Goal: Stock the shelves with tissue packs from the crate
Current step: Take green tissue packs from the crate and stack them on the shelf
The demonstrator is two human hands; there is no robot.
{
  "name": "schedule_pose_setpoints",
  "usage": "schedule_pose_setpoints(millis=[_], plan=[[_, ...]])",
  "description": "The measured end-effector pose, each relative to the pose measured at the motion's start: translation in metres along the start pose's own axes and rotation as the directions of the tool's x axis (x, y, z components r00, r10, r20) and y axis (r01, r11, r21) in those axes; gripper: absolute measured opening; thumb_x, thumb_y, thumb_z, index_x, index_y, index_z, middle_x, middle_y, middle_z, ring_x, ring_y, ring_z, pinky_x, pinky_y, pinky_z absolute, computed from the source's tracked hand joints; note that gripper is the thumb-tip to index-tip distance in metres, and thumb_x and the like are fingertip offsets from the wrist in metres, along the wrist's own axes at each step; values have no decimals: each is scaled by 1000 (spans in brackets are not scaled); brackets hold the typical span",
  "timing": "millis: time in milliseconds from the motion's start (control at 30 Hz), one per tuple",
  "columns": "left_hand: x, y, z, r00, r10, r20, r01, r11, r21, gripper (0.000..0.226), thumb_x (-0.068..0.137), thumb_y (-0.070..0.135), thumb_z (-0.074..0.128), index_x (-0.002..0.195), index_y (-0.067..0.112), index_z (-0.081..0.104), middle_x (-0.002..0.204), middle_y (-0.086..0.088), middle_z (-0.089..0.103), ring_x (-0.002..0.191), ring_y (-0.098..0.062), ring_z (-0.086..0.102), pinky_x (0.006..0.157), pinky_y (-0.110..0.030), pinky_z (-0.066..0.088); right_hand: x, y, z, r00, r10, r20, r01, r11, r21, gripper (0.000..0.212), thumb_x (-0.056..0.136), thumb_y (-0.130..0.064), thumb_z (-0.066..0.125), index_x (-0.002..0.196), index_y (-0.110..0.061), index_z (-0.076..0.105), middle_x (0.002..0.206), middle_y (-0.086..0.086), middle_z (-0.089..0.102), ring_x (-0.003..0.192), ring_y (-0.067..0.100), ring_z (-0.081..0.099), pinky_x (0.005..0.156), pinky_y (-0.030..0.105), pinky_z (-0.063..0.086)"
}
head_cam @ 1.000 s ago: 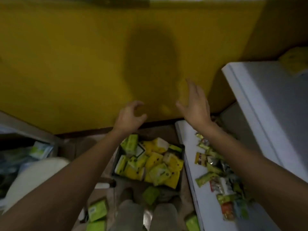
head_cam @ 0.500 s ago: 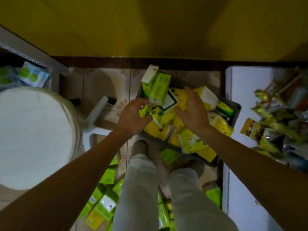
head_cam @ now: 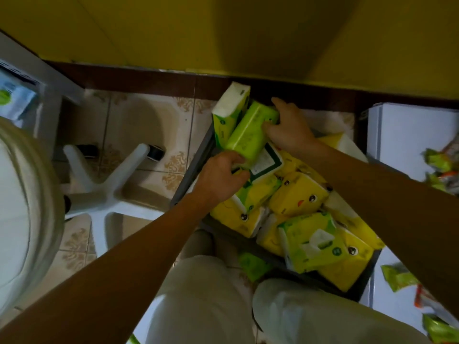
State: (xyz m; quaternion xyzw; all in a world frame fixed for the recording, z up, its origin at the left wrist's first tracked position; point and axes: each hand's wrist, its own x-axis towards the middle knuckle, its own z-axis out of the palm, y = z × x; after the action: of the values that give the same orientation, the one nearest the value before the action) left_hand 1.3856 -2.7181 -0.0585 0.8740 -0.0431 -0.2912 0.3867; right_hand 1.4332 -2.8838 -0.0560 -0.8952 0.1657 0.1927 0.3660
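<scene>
While bent over the crate (head_cam: 191, 167), gripping one green pack (head_cam: 250, 132) at both ends: near end held in the curled fingers of the left hand (head_cam: 218, 180), far end clasped between thumb and fingers of the right hand (head_cam: 289, 130). Taken two-handed probably because soft and wedged, tilted, against an upright pack (head_cam: 231, 108) in the far left corner, atop the yellow heap (head_cam: 298, 194). Not yet lifted clear; likely bound for the white shelf (head_cam: 402, 135) at right.

Two hands on a green pack

The left hand (head_cam: 218, 177) and right hand (head_cam: 289, 129) hold a green tissue pack (head_cam: 250, 131) over the full crate (head_cam: 191, 167).
</scene>
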Motion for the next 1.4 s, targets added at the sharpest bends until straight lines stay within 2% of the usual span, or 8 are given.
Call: schedule_pose_setpoints(millis=[133, 400, 533, 700, 800, 933, 1200, 1400], plan=[[-13, 13, -9, 1000, -27, 1, 27, 999, 45, 24, 86, 17, 63, 103, 0, 64, 81, -11, 61, 69, -20, 57, 49, -18, 30, -38, 16, -11, 999, 16, -38, -10, 987, 163, 38, 77, -17, 67, 114, -11, 62, 113, 17, 61, 107, 29, 56, 93, 37, 46], [-90, 85, -37, 988, 76, 136, -86, 994, 67, 11, 78, 13, 69, 71, 9, 61, 86, -12, 64, 86, -25, 59, 70, -33, 46, -164, 2, -80, 988, 56, -145, -8, 950, 311, 45, 73, 5, 68, 105, -18, 46, 99, -5, 54, 98, 15, 54, 84, 34, 48], [-130, 176, -76, 975, 163, 153, -171, 984, 46, 23, 80, 14, 68, 62, 14, 53, 91, -8, 60, 99, -25, 53, 83, -34, 41, -229, -33, -161, 976, -34, -215, 80, 974, 210, 67, 73, 7, 69, 132, -17, 45, 116, 1, 45, 106, 17, 50, 84, 20, 42], [-171, 303, -123, 934, 348, 80, -354, 933, 68, 30, 74, 24, 66, 55, 27, 42, 75, 5, 53, 91, -24, 55, 80, -33, 42, -298, -91, -276, 931, -108, -348, 148, 985, 91, 63, 73, 3, 71, 130, -14, 48, 119, -2, 34, 108, 10, 44, 91, 37, 49], [-180, 378, -152, 859, 507, 68, -512, 855, 85, 19, 65, 38, 54, 53, 31, 43, 72, 12, 49, 86, -20, 56, 77, -27, 40, -336, -118, -340, 895, -201, -398, 193, 979, -61, 74, 73, -2, 66, 139, -19, 35, 138, -2, 24, 129, 18, 35, 103, 28, 39], [-197, 470, -179, 712, 699, 68, -703, 709, 61, 20, 61, 49, 53, 71, 32, 53, 104, 9, 53, 103, -10, 53, 85, -19, 37, -375, -140, -397, 730, -255, -633, 104, 958, -266, 74, 73, -4, 53, 140, -23, 27, 148, 13, 21, 135, 29, 27, 105, 30, 32], [-239, 583, -216, 381, 924, 25, -917, 374, 140, 49, 55, 53, 49, 101, 50, 32, 102, 14, 49, 99, -10, 46, 85, -25, 37, -448, -201, -489, 395, -257, -882, 31, 963, -267, 52, 64, -39, 51, 112, -20, 52, 99, 1, 58, 94, 14, 45, 75, 25, 40], [-280, 644, -218, 238, 970, 57, -971, 237, 17, 83, 59, 35, 70, 123, 55, 22, 128, 14, 34, 117, -2, 36, 95, -15, 30, -509, -229, -533, 254, -51, -966, 187, 982, -3, 62, 62, -46, 50, 122, -28, 50, 93, -20, 45, 95, 13, 45, 78, 24, 34]])
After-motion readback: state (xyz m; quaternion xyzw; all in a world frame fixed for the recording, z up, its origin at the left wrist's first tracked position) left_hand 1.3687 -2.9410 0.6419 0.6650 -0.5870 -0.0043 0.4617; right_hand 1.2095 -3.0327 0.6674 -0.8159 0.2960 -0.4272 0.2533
